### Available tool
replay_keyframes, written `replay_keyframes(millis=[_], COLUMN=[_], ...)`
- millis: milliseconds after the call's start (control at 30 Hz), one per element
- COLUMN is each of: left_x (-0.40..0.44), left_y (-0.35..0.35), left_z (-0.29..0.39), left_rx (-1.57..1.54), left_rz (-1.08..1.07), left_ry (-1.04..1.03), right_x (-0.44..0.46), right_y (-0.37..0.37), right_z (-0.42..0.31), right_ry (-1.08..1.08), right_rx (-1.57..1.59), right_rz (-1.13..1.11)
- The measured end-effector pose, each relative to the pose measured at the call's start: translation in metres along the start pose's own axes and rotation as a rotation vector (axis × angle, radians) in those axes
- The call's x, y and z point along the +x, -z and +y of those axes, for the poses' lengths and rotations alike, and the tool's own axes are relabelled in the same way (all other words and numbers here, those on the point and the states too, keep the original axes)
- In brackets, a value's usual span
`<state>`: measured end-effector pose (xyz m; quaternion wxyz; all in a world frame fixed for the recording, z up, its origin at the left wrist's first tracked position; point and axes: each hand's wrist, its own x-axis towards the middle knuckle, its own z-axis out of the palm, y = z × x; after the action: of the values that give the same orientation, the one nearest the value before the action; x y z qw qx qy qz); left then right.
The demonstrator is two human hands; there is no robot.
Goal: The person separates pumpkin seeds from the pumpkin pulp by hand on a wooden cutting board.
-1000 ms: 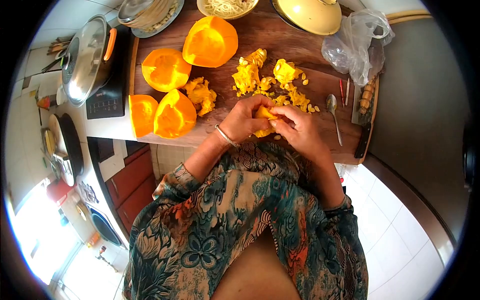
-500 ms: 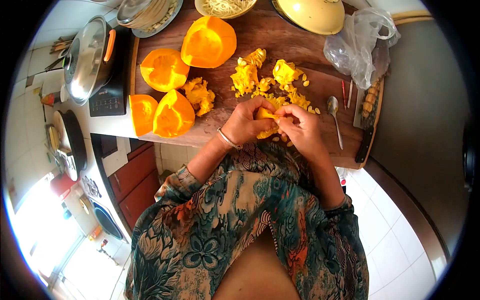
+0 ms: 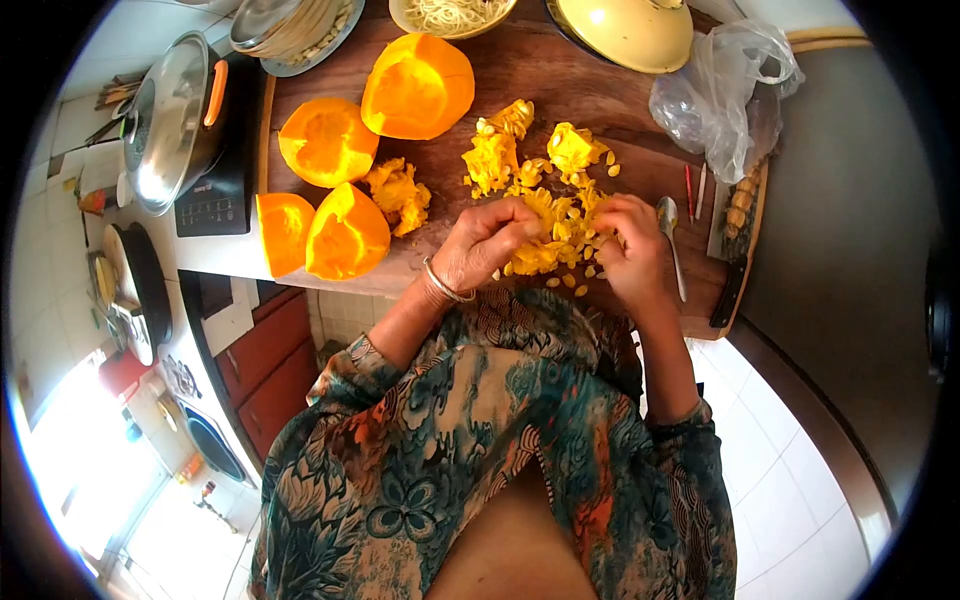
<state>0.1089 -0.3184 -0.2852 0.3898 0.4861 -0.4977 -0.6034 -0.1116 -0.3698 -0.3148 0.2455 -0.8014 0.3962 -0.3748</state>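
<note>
Stringy orange pumpkin pulp (image 3: 545,255) with seeds lies on the wooden board between my hands. My left hand (image 3: 488,245), with a bracelet at the wrist, is closed at the left edge of this pulp. On the other side my right hand (image 3: 630,245) has its fingers curled in, close to the pulp and loose seeds. What either hand pinches is hidden by the fingers. Further clumps of pulp (image 3: 492,160) and seeds sit just beyond. Scooped-out pumpkin pieces (image 3: 418,85) stand at the left of the board, with another pulp heap (image 3: 398,195) beside them.
A spoon (image 3: 674,245) lies right of my right hand, near a dark-handled knife (image 3: 728,295) at the board's edge. A plastic bag (image 3: 725,90) is at the back right. Along the back are a noodle bowl (image 3: 450,15) and a yellow lid (image 3: 630,30). A pot (image 3: 170,125) stands left.
My hands have moved apart from the pulp piece they both held. The left is now at its left edge, the right further right; more pulp shows between them.
</note>
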Motion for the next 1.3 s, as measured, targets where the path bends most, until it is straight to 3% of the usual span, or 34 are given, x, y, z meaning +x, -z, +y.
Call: replay_keyframes(millis=[33,133,267,400,633,900,1000,1300], left_x=[-0.003,-0.001,-0.003,-0.002,0.001,0.003,0.005,0.007], left_y=[0.000,-0.002,-0.004,-0.006,-0.007,-0.014,-0.011,-0.011], left_z=[-0.001,0.005,0.012,0.009,0.001,0.005,-0.006,-0.010], left_rx=[-0.016,-0.050,-0.128,-0.269,-0.455,-0.330,-0.312,-0.180], left_rz=[0.001,-0.008,0.007,0.071,0.093,0.143,0.118,0.126], left_ry=[0.011,-0.004,0.041,0.020,0.093,0.086,0.072,0.043], right_x=[0.002,0.023,0.030,0.026,0.012,0.012,0.017,0.014], right_y=[0.006,0.019,0.009,0.004,-0.016,-0.024,-0.019,-0.024], right_z=[-0.003,-0.041,-0.041,-0.044,-0.040,-0.046,-0.044,-0.040], right_ry=[-0.036,-0.452,-0.146,-0.380,-0.165,-0.096,0.087,0.065], right_rx=[0.049,0.729,0.582,0.704,0.520,0.414,0.322,0.274], right_rz=[0.005,-0.213,-0.323,-0.384,-0.106,0.047,0.009,0.021])
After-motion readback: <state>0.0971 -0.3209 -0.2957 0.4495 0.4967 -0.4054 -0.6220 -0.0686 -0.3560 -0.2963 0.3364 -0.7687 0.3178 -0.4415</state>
